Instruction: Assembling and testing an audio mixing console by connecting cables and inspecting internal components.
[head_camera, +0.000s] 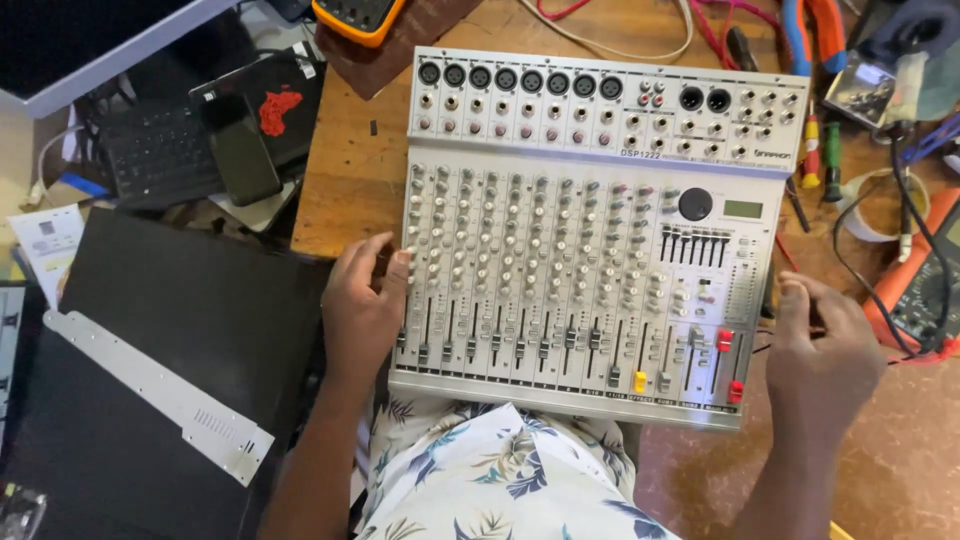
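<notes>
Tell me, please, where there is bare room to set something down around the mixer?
Bare wood lies between the audio mixer and the phone; the black panel by the left hand is mostly bare. Beyond the right hand, meters and cables crowd.

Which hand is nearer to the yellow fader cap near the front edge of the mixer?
Right. The right hand sits just off the mixer's right edge, fairly close to the yellow fader cap. The left hand grips the mixer's left edge, farther across the panel.
</notes>
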